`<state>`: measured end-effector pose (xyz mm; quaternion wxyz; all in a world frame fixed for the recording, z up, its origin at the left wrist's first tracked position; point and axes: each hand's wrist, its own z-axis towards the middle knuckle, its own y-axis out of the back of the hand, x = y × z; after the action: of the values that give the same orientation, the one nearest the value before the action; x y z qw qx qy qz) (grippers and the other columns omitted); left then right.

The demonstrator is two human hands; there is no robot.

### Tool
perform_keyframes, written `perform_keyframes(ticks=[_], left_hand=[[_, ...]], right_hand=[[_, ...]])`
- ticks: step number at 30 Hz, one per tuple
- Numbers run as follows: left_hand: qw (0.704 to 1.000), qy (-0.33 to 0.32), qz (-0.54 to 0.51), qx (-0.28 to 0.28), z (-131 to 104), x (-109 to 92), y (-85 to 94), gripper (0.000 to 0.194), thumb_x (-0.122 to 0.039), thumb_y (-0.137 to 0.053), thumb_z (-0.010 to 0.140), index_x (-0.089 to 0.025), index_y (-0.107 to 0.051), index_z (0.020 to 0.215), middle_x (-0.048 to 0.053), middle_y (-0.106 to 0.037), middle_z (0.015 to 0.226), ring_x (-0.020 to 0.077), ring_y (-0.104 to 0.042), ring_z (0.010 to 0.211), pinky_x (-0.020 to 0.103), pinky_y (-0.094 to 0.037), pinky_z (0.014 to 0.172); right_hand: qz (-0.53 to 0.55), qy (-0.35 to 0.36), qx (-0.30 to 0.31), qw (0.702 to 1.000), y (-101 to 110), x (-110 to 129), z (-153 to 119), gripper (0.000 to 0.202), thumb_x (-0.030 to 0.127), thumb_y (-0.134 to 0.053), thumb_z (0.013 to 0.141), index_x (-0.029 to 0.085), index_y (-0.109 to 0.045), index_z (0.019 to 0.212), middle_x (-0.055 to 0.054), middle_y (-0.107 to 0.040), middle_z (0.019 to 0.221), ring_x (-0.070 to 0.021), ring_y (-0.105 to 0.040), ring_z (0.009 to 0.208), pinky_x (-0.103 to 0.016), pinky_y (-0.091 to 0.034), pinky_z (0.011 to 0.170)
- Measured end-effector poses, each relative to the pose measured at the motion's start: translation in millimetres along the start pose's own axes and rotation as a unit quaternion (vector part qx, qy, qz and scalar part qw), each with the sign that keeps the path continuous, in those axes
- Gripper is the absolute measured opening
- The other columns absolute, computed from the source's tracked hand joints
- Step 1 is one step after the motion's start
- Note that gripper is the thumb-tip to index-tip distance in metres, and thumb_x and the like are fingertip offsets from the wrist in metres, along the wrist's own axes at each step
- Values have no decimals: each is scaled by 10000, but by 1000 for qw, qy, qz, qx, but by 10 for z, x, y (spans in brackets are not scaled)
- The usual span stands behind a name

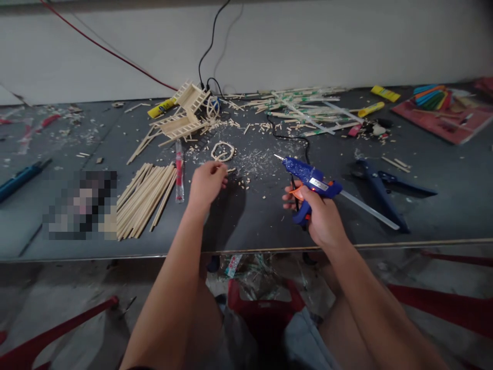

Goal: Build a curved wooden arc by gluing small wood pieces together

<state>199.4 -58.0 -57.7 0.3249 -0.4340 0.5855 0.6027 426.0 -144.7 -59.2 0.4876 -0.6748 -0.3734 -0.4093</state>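
My right hand (325, 218) is wrapped round the handle of a blue hot glue gun (308, 174) with an orange trigger. Its metal nozzle points left, and a clear glue stick (370, 209) sticks out of its back. My left hand (208, 182) hangs over the table with its fingers curled together; what they pinch, if anything, is hidden. Close to those fingertips shows a short piece of wooden stick (231, 169). Just beyond lies a small ring of joined stick pieces (222, 151). A bundle of wooden sticks (144, 203) lies left of my left hand.
A wooden stick model cart (183, 121) stands at the back. Blue cutters (379, 185) lie at right, a blue pen-like tool (23, 180) far left. Stick scraps (300, 105), yellow glue tubes (385, 93) and a red board (458, 123) line the rear. A black cord (290, 137) trails behind the gun.
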Motion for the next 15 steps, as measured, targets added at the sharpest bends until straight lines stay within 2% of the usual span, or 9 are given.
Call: perform_keyframes(ticks=[2,4,7,10,12,15], left_hand=[[992,-11,97,-86,214,105,121,257,-294,-547,805,-139,-641,987,60,-663,834,136,-591,635,254,-469,600],[976,-24,181,-114,350,155,194,281,-321,-573,788,-147,-651,994,67,-676,877,164,-611,745,271,-473,689],[960,-36,262,-96,422,127,222,310,-387,-591,781,-146,-679,953,89,-697,903,207,-623,836,301,-462,757],[949,-30,304,-72,418,57,183,326,-411,-602,774,-149,-698,944,102,-714,910,231,-635,843,316,-460,757],[942,-25,327,-67,410,25,147,285,-369,-605,770,-163,-709,937,100,-724,919,239,-642,848,318,-462,756],[933,-20,354,-68,401,9,118,243,-283,-589,766,-175,-722,938,100,-733,942,254,-649,886,324,-463,775]], right_hand=[[-1,-10,12,1000,-15,14,-20,277,387,-694,749,190,-650,939,-32,-699,875,-165,-661,739,-306,-556,596],[-4,-16,23,1000,-25,17,-31,292,405,-686,753,191,-637,946,-37,-688,888,-171,-655,753,-298,-546,563],[-19,-7,24,1000,-16,-10,-12,293,419,-674,760,198,-645,949,-45,-684,935,-183,-656,813,-303,-539,597],[-65,23,-13,998,30,-72,45,307,437,-684,748,204,-685,949,-54,-695,1007,-200,-649,932,-338,-527,766],[-101,35,-47,993,74,-114,87,336,459,-703,726,208,-708,949,-53,-702,1023,-212,-634,997,-349,-493,850],[-154,37,-67,985,138,-141,130,385,510,-693,724,204,-715,957,-51,-710,972,-215,-639,941,-345,-481,818]])
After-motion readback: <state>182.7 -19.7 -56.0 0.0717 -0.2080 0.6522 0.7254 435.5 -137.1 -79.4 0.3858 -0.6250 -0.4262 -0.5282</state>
